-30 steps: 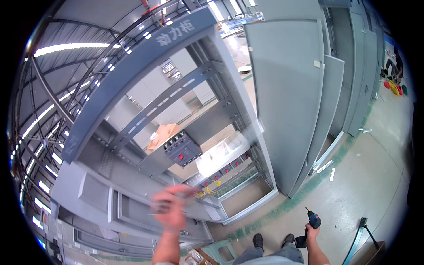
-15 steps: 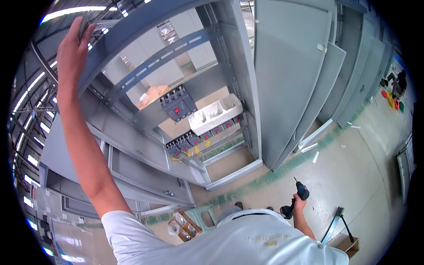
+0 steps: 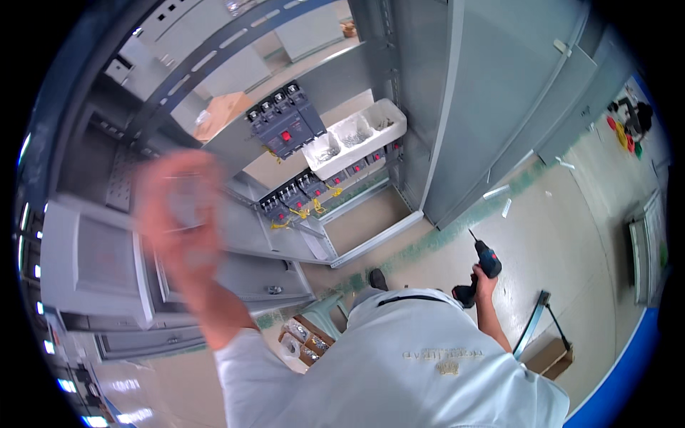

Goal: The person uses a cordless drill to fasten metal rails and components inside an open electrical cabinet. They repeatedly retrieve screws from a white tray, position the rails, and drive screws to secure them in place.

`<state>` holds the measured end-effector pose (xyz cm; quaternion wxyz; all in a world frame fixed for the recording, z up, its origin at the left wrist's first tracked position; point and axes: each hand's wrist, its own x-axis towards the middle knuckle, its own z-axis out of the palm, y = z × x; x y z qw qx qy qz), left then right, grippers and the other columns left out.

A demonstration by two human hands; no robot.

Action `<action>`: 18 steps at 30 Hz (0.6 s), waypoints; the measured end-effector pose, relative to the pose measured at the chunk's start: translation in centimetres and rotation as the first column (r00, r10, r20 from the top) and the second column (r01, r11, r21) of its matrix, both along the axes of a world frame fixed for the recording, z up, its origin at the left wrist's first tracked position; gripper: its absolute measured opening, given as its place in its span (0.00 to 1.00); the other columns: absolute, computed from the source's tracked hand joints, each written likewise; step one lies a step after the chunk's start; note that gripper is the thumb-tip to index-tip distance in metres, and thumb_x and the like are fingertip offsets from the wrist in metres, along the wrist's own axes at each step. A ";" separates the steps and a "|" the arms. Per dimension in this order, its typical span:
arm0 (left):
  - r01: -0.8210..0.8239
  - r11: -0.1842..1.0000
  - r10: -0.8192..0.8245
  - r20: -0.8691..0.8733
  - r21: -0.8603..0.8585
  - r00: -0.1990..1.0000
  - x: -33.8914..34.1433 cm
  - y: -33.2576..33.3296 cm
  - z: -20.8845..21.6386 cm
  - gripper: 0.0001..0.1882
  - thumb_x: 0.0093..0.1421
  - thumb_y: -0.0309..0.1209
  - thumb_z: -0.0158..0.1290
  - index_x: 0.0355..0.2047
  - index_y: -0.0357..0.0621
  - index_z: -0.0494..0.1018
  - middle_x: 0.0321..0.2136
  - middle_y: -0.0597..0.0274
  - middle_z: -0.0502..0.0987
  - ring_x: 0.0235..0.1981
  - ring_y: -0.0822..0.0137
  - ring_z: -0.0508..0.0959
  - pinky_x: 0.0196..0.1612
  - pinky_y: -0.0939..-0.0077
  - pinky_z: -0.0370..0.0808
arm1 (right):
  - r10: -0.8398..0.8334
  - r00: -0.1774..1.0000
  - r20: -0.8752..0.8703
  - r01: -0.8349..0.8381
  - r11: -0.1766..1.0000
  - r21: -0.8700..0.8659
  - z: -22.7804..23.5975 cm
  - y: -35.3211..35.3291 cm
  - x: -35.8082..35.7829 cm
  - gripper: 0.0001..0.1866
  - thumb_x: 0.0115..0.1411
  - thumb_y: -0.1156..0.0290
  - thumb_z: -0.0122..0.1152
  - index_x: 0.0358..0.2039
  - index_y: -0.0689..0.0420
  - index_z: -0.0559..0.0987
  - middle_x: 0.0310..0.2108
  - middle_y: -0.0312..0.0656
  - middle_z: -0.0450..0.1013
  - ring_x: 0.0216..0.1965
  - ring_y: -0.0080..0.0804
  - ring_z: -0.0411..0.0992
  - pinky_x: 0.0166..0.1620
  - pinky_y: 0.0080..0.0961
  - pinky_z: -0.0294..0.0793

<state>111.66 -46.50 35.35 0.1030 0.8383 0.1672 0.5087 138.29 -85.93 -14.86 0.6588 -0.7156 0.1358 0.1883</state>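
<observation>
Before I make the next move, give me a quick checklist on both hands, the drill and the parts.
1. Right hand gripping the dark pistol-shaped cordless drill: ok.
2. Thin metal drill bit fitted: ok, it sticks out from the drill's nose.
3. Left hand contents confirmed: cannot tell, motion blur.
4. White three-compartment tray holding small metal parts: ok.
5. Dark-grey rectangular breaker with red switch fastened in the grey metal cabinet: cannot tell, its fixings are not clear.
</observation>
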 end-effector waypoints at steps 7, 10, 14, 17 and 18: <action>-0.025 0.564 -0.332 -0.254 -0.826 0.908 8.6 4.9 -26.2 0.18 0.62 0.41 0.60 0.37 0.36 0.75 0.23 0.50 0.75 0.24 0.60 0.74 0.32 0.67 0.71 | 0.325 0.943 0.072 -0.328 0.944 0.043 7.1 9.0 -3.6 0.13 0.52 0.77 0.71 0.40 0.60 0.83 0.33 0.37 0.80 0.31 0.25 0.78 0.36 0.25 0.79; -0.125 0.686 -0.283 -0.421 -0.717 0.862 10.5 5.7 -28.7 0.17 0.62 0.40 0.59 0.38 0.35 0.76 0.26 0.45 0.79 0.29 0.49 0.79 0.37 0.58 0.74 | 0.362 0.927 0.096 -0.374 0.913 0.165 11.4 11.8 -5.0 0.14 0.52 0.78 0.71 0.41 0.61 0.82 0.35 0.37 0.81 0.34 0.24 0.78 0.41 0.26 0.79; -0.211 0.857 -0.148 -0.616 -0.471 0.774 16.5 10.6 -27.5 0.14 0.62 0.35 0.56 0.40 0.36 0.77 0.34 0.39 0.81 0.41 0.38 0.81 0.45 0.47 0.76 | 0.402 0.910 0.097 -0.414 0.885 0.213 13.4 12.9 -4.0 0.14 0.51 0.79 0.71 0.41 0.60 0.82 0.36 0.38 0.81 0.37 0.25 0.78 0.45 0.27 0.79; -0.311 0.876 -0.071 -0.737 -0.368 0.673 20.7 15.8 -28.6 0.14 0.60 0.33 0.55 0.42 0.36 0.78 0.39 0.38 0.81 0.44 0.40 0.81 0.47 0.49 0.77 | 0.480 0.870 0.113 -0.493 0.843 0.216 14.2 14.2 -2.1 0.14 0.52 0.80 0.70 0.41 0.61 0.82 0.37 0.39 0.82 0.38 0.26 0.79 0.45 0.27 0.79; -0.353 0.867 -0.057 -0.776 -0.351 0.629 21.7 17.7 -29.6 0.14 0.58 0.32 0.55 0.42 0.37 0.78 0.40 0.39 0.81 0.46 0.41 0.81 0.48 0.50 0.77 | 0.509 0.853 0.114 -0.522 0.823 0.225 14.7 14.7 -1.4 0.14 0.52 0.80 0.70 0.41 0.61 0.82 0.37 0.39 0.82 0.38 0.26 0.79 0.45 0.27 0.79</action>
